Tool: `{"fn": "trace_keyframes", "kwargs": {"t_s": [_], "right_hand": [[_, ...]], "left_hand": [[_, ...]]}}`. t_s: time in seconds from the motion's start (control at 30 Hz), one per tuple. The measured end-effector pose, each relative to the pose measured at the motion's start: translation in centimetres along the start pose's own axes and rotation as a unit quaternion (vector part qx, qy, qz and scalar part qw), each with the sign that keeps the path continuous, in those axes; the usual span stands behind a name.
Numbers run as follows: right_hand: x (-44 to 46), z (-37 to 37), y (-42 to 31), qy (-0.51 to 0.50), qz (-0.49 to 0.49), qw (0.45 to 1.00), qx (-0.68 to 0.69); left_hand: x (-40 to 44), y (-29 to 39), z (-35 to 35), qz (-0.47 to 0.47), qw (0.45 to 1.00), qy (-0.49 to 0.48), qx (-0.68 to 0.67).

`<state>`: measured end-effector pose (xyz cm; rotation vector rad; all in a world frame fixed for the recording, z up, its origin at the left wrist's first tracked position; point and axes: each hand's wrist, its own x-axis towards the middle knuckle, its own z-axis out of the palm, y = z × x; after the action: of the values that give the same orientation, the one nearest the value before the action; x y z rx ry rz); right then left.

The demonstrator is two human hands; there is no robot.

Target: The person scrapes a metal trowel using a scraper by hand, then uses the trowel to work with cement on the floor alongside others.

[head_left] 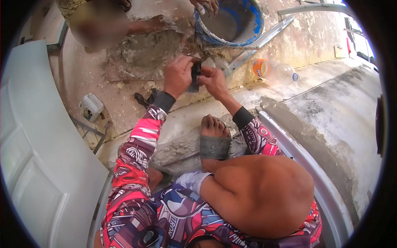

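Observation:
Both my hands are raised in front of me, close together over the floor's edge. A small strip of black plastic (196,73) is stretched between them; its lower end looks thin and slightly see-through. My left hand (177,77) has its fingers closed on the strip's left side. From the right, my right hand (213,82) pinches it between thumb and fingers. Below and left of my left hand, a crumpled scrap of black plastic (146,98) lies on the floor. Wet grey mortar (144,51) is spread on a board just beyond my hands.
A co-worker's arm (149,25) reaches over the mortar; a hand (206,5) hangs by a blue-rimmed bucket (200,35). A plastic bottle (275,70) lies to the right, near a metal bar (264,39). A white door panel (45,136) and small white container (92,106) are left.

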<state>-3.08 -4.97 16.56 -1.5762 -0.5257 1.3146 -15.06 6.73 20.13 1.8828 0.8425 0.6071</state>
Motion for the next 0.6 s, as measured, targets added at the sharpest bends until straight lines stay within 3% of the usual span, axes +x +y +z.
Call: {"fn": "trace_keyframes", "kwargs": {"t_s": [0.1, 0.17, 0.3, 0.43, 0.57, 0.6], "right_hand": [[0.5, -0.3, 0.4, 0.001, -0.018, 1.000, -0.008], [0.4, -0.4, 0.1, 0.001, -0.027, 0.999, -0.048], [-0.3, 0.3, -1.8, 0.001, -0.001, 1.000, 0.003], [-0.3, 0.4, -1.0, 0.025, -0.007, 0.999, 0.032], [-0.6, 0.5, -1.2, 0.022, -0.009, 0.999, 0.038], [-0.6, 0.3, -1.0, 0.028, -0.007, 0.999, 0.029]], "left_hand": [[-1.4, 0.9, 1.2, 0.055, 0.998, 0.021, 0.012], [-0.5, 0.5, 0.7, -0.003, 0.999, 0.038, 0.011], [0.3, -1.5, -0.3, -0.068, 0.996, 0.051, 0.032], [-1.3, 0.1, 1.5, -0.001, 0.997, 0.080, 0.005], [0.7, -4.4, -0.8, -0.195, 0.978, 0.069, 0.019], [0.6, -4.0, -1.0, -0.162, 0.982, 0.094, 0.039]]}}
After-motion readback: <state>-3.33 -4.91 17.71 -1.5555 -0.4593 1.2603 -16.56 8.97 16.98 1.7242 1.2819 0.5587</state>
